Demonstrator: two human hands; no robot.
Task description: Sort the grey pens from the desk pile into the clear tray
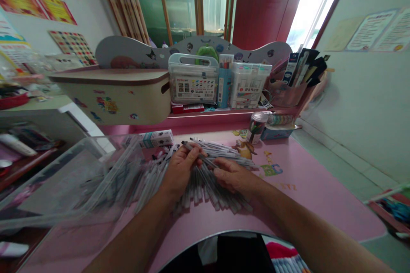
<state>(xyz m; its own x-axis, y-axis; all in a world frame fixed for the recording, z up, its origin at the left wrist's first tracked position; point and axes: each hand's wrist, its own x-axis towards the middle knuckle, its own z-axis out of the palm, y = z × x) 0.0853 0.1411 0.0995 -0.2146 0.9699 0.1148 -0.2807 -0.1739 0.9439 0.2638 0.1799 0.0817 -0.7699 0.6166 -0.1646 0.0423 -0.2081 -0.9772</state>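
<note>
A slim pen (209, 161) with a dark tip end slants between my two hands above the desk. My left hand (180, 167) pinches it near its dark end, thumb on top. The fingers of my right hand (235, 175) are closed around its other end. Beneath and around both hands lies a fanned pile of similar pale, slim pens (197, 192). More pens (224, 149) are stacked crosswise just beyond my hands. At the left, a clear plastic bin (86, 204) rests on its side or tilted, with several pens seen blurred through its wall.
A small white box (156, 138) stands behind the pile. Toward the back right are a clear jar (257, 128) and a blue box (278, 132). The raised shelf holds a lidded cream bin (128, 98), marker cases (251, 85) and a pen holder (288, 94). The pink desk (307, 192) curves inward at my body.
</note>
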